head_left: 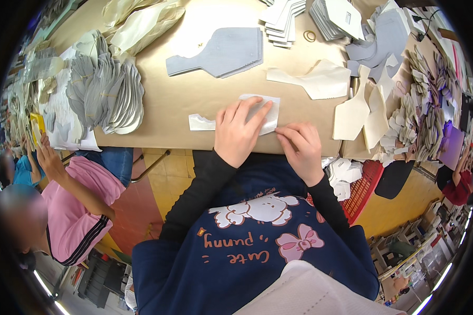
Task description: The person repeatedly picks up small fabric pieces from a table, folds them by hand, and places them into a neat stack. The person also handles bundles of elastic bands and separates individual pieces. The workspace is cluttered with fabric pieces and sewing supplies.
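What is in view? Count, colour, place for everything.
piece: apparently one, white, under left hand
stack: one, grey, table centre
bundles: several, grey, table left
cutouts: several, cream, table right
piles: two, white, table's far side
ring: one, tan, beside piles
small bundles: many, brownish, far right
basket: one, red, below table's right
table: one, tan, before person
floor: one, yellow and red, below
workers: at least three; pink, blue, red tops; both sides
shirt: one, navy, below
left hand: one, bare, on piece
right hand: one, bare, at piece's right corner
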Available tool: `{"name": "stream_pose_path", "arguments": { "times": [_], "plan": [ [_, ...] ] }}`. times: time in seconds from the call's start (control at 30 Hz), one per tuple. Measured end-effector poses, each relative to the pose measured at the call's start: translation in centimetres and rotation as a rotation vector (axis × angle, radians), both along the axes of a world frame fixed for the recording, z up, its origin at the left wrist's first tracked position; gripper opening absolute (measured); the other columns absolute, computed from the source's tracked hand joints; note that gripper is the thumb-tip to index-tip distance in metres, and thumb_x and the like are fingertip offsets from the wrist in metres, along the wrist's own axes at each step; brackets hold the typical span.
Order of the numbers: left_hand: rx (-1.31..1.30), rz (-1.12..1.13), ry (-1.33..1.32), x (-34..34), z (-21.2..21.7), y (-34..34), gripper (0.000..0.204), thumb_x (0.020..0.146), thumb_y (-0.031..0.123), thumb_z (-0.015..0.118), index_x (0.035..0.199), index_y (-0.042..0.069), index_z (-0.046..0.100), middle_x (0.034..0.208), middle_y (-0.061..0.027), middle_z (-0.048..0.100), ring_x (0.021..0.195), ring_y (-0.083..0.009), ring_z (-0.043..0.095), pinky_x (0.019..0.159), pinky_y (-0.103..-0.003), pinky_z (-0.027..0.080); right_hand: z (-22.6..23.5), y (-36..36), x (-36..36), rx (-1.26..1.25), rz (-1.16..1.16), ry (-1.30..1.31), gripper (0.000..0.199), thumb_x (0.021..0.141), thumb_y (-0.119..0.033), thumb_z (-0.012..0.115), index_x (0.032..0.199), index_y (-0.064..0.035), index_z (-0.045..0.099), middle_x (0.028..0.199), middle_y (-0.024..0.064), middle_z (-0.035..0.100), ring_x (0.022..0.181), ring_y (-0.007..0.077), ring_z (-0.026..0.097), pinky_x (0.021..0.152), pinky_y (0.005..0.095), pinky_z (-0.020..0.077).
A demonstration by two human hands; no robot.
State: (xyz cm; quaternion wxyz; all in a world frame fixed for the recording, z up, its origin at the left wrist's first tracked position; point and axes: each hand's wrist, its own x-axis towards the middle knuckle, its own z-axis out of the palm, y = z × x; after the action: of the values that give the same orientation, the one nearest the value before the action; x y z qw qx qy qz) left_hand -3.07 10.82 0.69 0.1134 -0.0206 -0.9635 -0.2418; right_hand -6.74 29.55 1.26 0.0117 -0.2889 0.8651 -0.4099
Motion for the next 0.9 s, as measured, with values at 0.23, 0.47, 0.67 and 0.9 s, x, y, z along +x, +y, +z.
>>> {"name": "stream_pose_path", "arguments": {
  "times": [0.23,0.47,0.67,0.9],
  "plan": [
    [-0.041,-0.084,0.006,-2.1,-0.2,0.0,0.043,0.077,0.012,0.073,0.119,0.022,0.073,0.123,0.0017,0.064,0.108,-0.0214,0.057,0.093,-0.038,0.041,-0.8,0.2,0.7,0.138,0.045,0.08,0.033,0.082,-0.01,0.076,0.115,-0.0134,0.075,0.096,0.0025,0.061,0.086,0.0215,0.059,0.077,0.0371,0.0424],
    [-0.009,-0.074,-0.021,-2.0,-0.3,0.3,0.037,0.081,0.02,0.076,0.118,0.022,0.074,0.123,0.0021,0.064,0.11,-0.0217,0.056,0.095,-0.039,0.039,-1.2,0.6,1.0,0.158,0.043,0.114,0.033,0.08,-0.011,0.077,0.114,-0.0133,0.075,0.098,0.0023,0.062,0.089,0.0208,0.059,0.077,0.0373,0.0424],
    [-0.036,-0.027,-0.105,-1.4,0.3,0.2,0.041,0.088,0.018,0.07,0.129,0.018,0.069,0.131,-0.0005,0.061,0.117,-0.0226,0.054,0.102,-0.04,0.034,-0.5,-0.2,1.1,0.205,0.097,0.136,0.047,0.084,-0.022,0.076,0.13,-0.0161,0.067,0.13,0.0038,0.062,0.122,0.0259,0.056,0.102,0.0435,0.0399],
    [0.131,0.208,-0.054,1.6,1.5,-6.7,0.035,0.093,0.012,0.065,0.128,0.011,0.067,0.128,-0.006,0.063,0.118,-0.0286,0.056,0.102,-0.041,0.039,0.1,-0.7,0.4,0.394,0.215,0.103,0.065,0.09,-0.038,0.07,0.149,-0.018,0.05,0.158,0.0004,0.044,0.15,0.0272,0.032,0.123,0.0557,0.0131]
  ]
}}
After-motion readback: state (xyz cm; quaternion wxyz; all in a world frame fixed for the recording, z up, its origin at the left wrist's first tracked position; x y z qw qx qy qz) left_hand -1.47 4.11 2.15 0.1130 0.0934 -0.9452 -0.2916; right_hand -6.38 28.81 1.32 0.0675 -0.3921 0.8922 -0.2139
